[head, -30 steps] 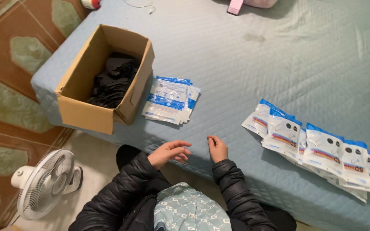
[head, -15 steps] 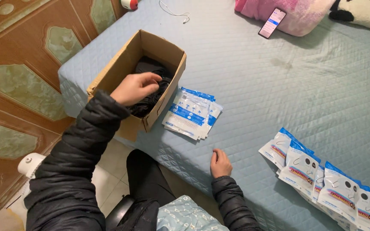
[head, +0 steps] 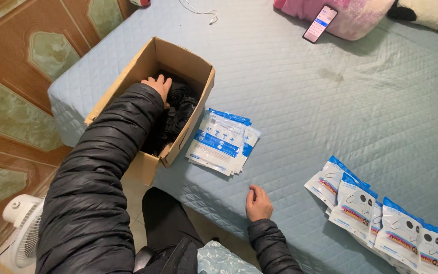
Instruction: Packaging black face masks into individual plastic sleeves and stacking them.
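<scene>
The left hand (head: 158,85) is now deep in the cardboard box (head: 128,83), fingers curled down onto the black items (head: 178,111) heaped inside; whether it has closed on one I cannot tell. Half a second ago it was only at the top of the heap, and a second ago it lay on the bed beside the other hand, so the reach into the box is the fresh move and a pick from the heap looks under way. The right hand (head: 258,203) has stayed near the bed's edge, loosely curled, holding nothing.

The black items look soft and crumpled, with thin loops. The box is plain brown card, flaps open. Just beside it lies a flat stack of glossy blue-and-white packets (head: 221,142). More such packets (head: 381,218), overlapping, fan out on the quilted pale blue bedcover (head: 290,91).
</scene>
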